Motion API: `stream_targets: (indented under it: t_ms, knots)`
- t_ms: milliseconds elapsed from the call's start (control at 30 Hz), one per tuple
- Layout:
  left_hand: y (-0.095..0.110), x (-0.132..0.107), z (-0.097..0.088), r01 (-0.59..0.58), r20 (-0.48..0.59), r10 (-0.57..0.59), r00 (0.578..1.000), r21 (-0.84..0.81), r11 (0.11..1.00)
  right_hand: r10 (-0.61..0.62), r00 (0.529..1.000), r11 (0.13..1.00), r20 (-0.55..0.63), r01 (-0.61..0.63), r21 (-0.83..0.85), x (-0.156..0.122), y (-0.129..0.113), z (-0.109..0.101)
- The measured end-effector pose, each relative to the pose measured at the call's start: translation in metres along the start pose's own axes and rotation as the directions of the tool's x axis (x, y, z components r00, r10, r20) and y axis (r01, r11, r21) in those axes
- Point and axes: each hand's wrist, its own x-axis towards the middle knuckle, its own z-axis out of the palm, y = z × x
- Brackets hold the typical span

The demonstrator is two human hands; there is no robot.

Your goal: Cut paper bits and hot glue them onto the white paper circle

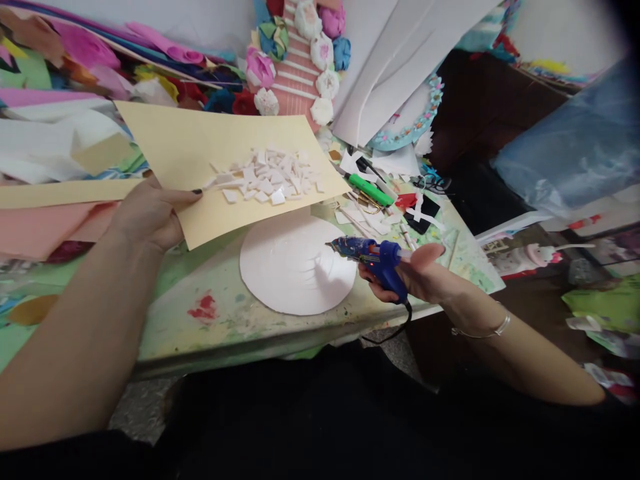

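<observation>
My left hand (153, 210) pinches the near left corner of a pale yellow sheet (185, 147), which is lifted over the table. A heap of small white cut pieces (275, 177) lies on that sheet. In my right hand (423, 273) is a blue glue gun (387, 263) with a small red light on its body, its nozzle pointing left. Beneath the nozzle, a round white disc (285, 267) rests flat on the table, its far edge partly hidden by the sheet. A black cord hangs from the gun's handle.
The paint-stained table (200, 333) has a green cutter (371, 190), paper scraps and a black square (423, 213) at the right. Coloured paper (90, 47) is piled at the back left. Paper flowers (320, 50) stand behind, and a plastic bag (575, 140) is at far right.
</observation>
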Motion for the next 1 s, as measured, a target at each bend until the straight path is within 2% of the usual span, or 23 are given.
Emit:
stream_targets:
  t_ms: [133, 267, 400, 567, 667, 900, 1000]
  knots:
    - [0.001, -0.002, 0.001, -0.005, -0.001, 0.005, 1.0, -0.007, 1.0, 0.034, 0.993, 0.993, -0.116, -0.02, 0.118, -0.003, -0.007, 0.012]
    - [0.002, -0.002, 0.002, 0.02, -0.026, -0.02, 0.999, -0.012, 1.0, 0.059, 0.983, 0.992, -0.173, -0.037, 0.124, -0.002, -0.008, 0.022]
    - [0.002, -0.001, 0.003, 0.024, -0.023, -0.024, 0.999, -0.026, 0.999, 0.133, 0.98, 0.989, -0.151, -0.12, 0.092, -0.003, -0.002, 0.023]
    - [0.001, 0.0, 0.001, 0.002, -0.019, -0.002, 1.0, -0.039, 0.999, 0.133, 0.988, 0.988, -0.076, -0.126, 0.083, 0.005, -0.003, 0.029]
    - [0.002, -0.001, 0.0, -0.003, -0.007, 0.003, 1.0, -0.048, 0.999, 0.147, 0.987, 0.987, -0.069, -0.142, 0.071, 0.015, -0.009, 0.033]
    - [0.004, -0.003, 0.001, -0.017, 0.022, 0.018, 1.0, -0.06, 0.998, 0.113, 0.991, 0.992, -0.073, -0.109, 0.059, 0.036, -0.014, 0.031]
    - [0.006, -0.004, 0.002, -0.026, -0.011, 0.025, 1.0, -0.057, 0.998, 0.039, 0.988, 0.999, -0.151, -0.038, 0.013, 0.043, -0.017, 0.025]
